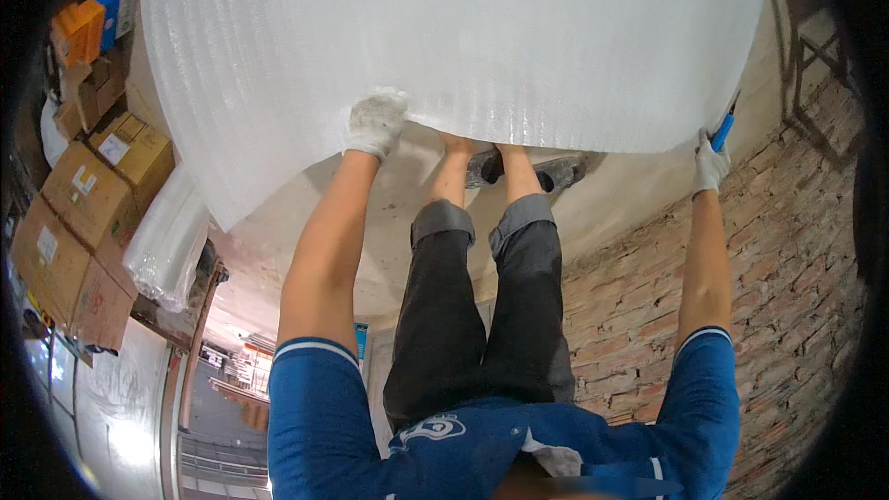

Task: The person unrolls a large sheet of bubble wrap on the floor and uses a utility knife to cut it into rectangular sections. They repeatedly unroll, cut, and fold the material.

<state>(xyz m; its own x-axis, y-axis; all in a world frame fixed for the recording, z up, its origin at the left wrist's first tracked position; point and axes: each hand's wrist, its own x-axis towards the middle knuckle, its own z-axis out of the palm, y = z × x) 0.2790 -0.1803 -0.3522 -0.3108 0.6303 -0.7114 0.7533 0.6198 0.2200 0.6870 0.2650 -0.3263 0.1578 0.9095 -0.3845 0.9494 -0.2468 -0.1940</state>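
Note:
A wide, translucent white sheet of packing wrap [519, 37] spreads across the far half of the view, its near edge hanging in front of my shins. My left hand [378, 122], in a pale knitted glove, is closed on that edge left of my legs, and the wrap bunches around the fingers. Over at the right corner of the sheet, my gloved right hand [711, 167] grips a blue-handled utility knife [723, 132]. The knife's thin dark blade points up and away from me, close beside the sheet's right edge. Some of my left fingers are hidden.
Cardboard boxes [91, 190] are stacked at the left, with a plastic-wrapped white roll [171, 236] next to them. A rough brick wall [648, 315] runs along the right. My dark shoes [561, 172] stand on the pale floor [324, 222], partly under the sheet.

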